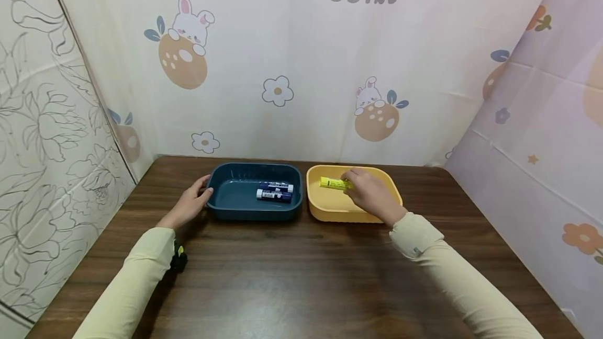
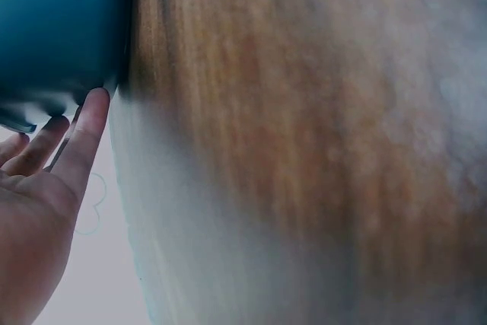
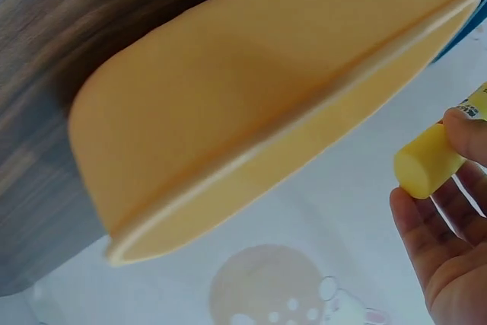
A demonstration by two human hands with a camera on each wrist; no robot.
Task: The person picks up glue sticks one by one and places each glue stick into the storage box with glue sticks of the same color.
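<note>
My right hand pinches a yellow glue stick between thumb and fingers, above the yellow tray. From the right wrist view, the glue stick is beyond the tray's rim, its yellow end pointing out of the hand. My left hand touches the left end of the dark blue tray; the left wrist view shows its fingers extended against the outer wall. Inside the blue tray lie two dark blue glue sticks with white caps, one behind the other.
Both trays stand side by side near the back of the brown wooden table, with a narrow gap between them. A printed curtain hangs behind the table. A small black object shows beside the left sleeve.
</note>
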